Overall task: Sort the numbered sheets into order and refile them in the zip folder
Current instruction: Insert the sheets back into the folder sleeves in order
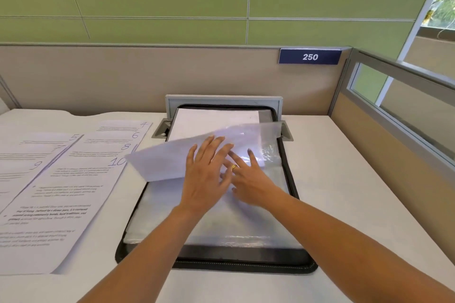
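Where the rear edge of the matte white table [344, 179] meets the beige fabric partition [123, 76], the zip folder [246, 262] lies open and flat. Its far end overlaps a grey plastic cable hatch [221, 100]. The folder has a black woven border with rounded corners and a stitched zip track, and it holds a thick stack of glossy, crinkled clear sleeves [221, 229].

Both hands are over the middle of the folder. The left hand [205, 179] lies flat with its fingers straight and spread, pressing on a thin white sheet [160, 167]. That sheet sits askew, and its left corner overhangs the folder's left edge. The right hand [253, 182], wearing a gold ring [233, 167], is also wide, with its fingers stretched out on the sheet and on a shiny translucent sleeve [268, 135]. The far edge of this sleeve is lifted and curling. The left fingertips overlap the back of the right hand. Whether the sheet is partly inside the sleeve cannot be told.

On the left half of the table lie two fanned piles of printed paper, with handwritten blue numerals in their upper right corners. The even pile [81, 179] shows 4, 6, 8 and 10, just beside the folder. The odd pile [22, 162] shows 5, 7 and 9, toward the left edge.

A blue sign [310, 56] reading 250 sits on the top of the partition.
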The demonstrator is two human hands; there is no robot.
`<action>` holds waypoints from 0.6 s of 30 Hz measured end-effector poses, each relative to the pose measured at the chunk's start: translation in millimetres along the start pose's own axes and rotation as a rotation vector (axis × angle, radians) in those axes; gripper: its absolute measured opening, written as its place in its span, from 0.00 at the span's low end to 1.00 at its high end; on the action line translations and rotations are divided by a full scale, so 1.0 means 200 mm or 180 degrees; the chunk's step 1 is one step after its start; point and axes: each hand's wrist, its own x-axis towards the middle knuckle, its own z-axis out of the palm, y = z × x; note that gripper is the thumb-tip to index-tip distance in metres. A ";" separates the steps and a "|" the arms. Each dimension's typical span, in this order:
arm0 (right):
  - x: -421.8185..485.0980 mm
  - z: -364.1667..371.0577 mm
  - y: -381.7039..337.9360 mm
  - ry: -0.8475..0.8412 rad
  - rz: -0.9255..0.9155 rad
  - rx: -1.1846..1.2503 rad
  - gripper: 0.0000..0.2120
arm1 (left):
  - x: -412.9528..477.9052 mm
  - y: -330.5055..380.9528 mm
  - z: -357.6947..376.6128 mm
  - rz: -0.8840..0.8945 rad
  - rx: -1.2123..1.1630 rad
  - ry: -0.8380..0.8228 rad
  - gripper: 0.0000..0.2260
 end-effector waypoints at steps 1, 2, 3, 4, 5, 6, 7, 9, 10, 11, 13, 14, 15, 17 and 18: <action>0.03 0.01 0.01 0.0011 0.0102 -0.0069 0.25 | -0.04 -0.03 0.01 -0.0060 0.0041 -0.0045 0.19; 0.05 0.01 0.03 0.0041 0.0224 -0.0141 0.25 | -0.08 -0.07 0.02 -0.0136 0.0071 -0.0125 0.19; 0.07 0.01 0.04 0.0071 0.0376 -0.0202 0.25 | -0.12 -0.11 0.02 -0.0231 0.0091 -0.0244 0.19; 0.09 0.00 0.04 0.0091 0.0539 -0.0248 0.25 | -0.17 -0.15 0.03 -0.0345 0.0121 -0.0388 0.20; 0.10 0.00 0.05 0.0096 0.0671 -0.0288 0.26 | -0.21 -0.19 0.04 -0.0490 0.0166 -0.0558 0.20; 0.11 0.00 0.04 0.0089 0.0738 -0.0324 0.26 | -0.26 -0.22 0.05 -0.0654 0.0235 -0.0756 0.21; 0.12 0.00 0.04 0.0074 0.0734 -0.0357 0.26 | -0.30 -0.25 0.05 -0.0831 0.0313 -0.0973 0.22; 0.13 0.02 0.03 -0.0021 0.0607 -0.0311 0.25 | -0.36 -0.30 0.06 -0.1175 0.0439 -0.1275 0.27; 0.12 0.03 0.02 -0.0089 0.0542 -0.0224 0.24 | -0.37 -0.31 0.07 -0.1335 0.0473 -0.1392 0.31; 0.12 0.04 0.02 -0.0147 0.0523 -0.0125 0.23 | -0.38 -0.33 0.07 -0.1488 0.0486 -0.1574 0.35; 0.11 0.07 0.01 -0.0281 0.0634 0.0100 0.23 | -0.38 -0.33 0.07 -0.1678 0.0506 -0.1940 0.40; 0.11 0.08 0.02 -0.0372 0.0753 0.0250 0.24 | -0.38 -0.32 0.07 -0.1709 0.0511 -0.2045 0.40; 0.11 0.10 0.04 -0.0474 0.0899 0.0417 0.25 | -0.38 -0.31 0.07 -0.1717 0.0504 -0.2071 0.41; 0.12 0.13 0.08 -0.0705 0.1226 0.0743 0.30 | -0.38 -0.30 0.07 -0.1726 0.0508 -0.2062 0.43; 0.12 0.15 0.11 -0.0830 0.1389 0.0921 0.32 | -0.38 -0.29 0.07 -0.1723 0.0538 -0.2081 0.43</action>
